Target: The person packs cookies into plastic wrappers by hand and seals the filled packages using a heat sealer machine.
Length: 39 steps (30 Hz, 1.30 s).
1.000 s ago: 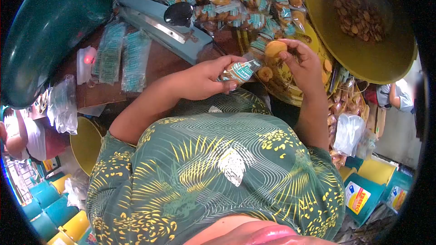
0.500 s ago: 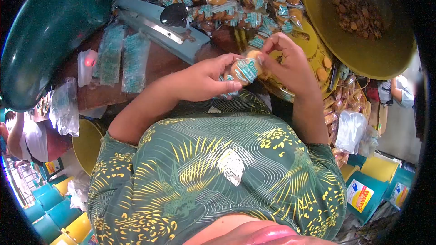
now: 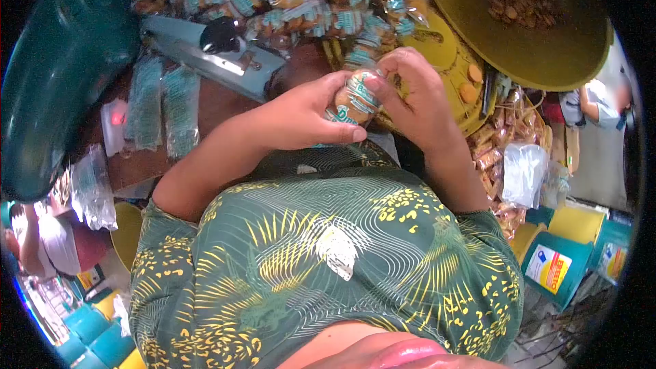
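A clear printed bag of round cookies [image 3: 354,101] is held between my two hands in front of my chest. My left hand [image 3: 301,111] wraps round its lower part, thumb across the front. The fingers of my right hand [image 3: 417,96] are pinched at the bag's upper end; whether they also hold a cookie is hidden. Behind them is a yellow tray [image 3: 437,44] with a few loose cookies [image 3: 470,83] on it. Filled cookie bags [image 3: 314,7] lie heaped beyond my hands.
A blue-grey sealer [image 3: 219,58] and flat printed bags [image 3: 181,102] lie on the brown table [image 3: 147,167]. A green tub [image 3: 65,75] stands left, a large yellow basin [image 3: 581,55] with cookies right. Packed snacks [image 3: 488,150] and a person [image 3: 601,106] are at right.
My right hand brought a cookie from beside the bag to its mouth, and that cookie is no longer visible between my fingers. The bag now stands more upright. The camera view has shifted.
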Available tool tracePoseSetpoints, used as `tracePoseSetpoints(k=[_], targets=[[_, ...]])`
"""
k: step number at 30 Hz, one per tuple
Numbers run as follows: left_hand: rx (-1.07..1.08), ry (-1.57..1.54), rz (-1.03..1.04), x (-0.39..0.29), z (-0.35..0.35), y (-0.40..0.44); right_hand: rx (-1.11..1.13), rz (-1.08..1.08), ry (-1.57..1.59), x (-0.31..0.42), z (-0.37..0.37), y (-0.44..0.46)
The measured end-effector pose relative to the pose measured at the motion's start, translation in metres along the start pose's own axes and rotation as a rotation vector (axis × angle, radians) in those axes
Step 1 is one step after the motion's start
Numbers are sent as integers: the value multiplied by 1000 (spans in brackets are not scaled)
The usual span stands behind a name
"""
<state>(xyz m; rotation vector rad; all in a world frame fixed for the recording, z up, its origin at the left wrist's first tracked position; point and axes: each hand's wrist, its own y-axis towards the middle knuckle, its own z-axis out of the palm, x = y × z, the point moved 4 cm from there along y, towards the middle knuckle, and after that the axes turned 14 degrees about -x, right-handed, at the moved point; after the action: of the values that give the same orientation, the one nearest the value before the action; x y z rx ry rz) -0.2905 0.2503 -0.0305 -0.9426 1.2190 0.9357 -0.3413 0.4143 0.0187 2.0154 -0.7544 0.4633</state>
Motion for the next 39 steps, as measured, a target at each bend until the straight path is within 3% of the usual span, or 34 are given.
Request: tracePoseSetpoints(k=[3, 6, 8, 10, 13, 16, 19, 22, 28, 31, 34, 37, 39], targets=[[65, -97, -148, 27, 5, 9, 64, 192, 24, -4, -9, -9], [63, -98, -207, 37, 6, 11, -21, 282, -133, -20, -44, -12], [44, -216, -205, 34, 6, 11, -102, 270, -567, -74, -80, -29], [24, -267, -176, 33, 5, 12, 22, 304, -935, -123, -116, -58], [5, -236, -98, 33, 5, 13, 72, 420, -846, -162, -132, -91], [-7, -187, -62, 32, 5, 10, -21, 488, -819, -148, -128, -80], [-13, -125, -81, 30, 5, 10, -79, 284, -572, -148, -124, -58], [-34, -64, -74, 32, 5, 9, -177, 388, -348, -108, -89, -27], [-67, 46, -95, 42, -5, 8, 28, 327, -455, -109, -79, -24], [-77, 2, -106, 46, -10, 6, 341, 592, -441, -90, -75, -43], [-59, -32, -104, 47, -6, 9, 273, 537, -549, -107, -73, -71], [-54, 19, -107, 38, -1, 8, 335, 857, -341, -96, -72, -67], [-52, 60, -114, 36, -1, 9, 322, 764, -436, -104, -76, -69]])
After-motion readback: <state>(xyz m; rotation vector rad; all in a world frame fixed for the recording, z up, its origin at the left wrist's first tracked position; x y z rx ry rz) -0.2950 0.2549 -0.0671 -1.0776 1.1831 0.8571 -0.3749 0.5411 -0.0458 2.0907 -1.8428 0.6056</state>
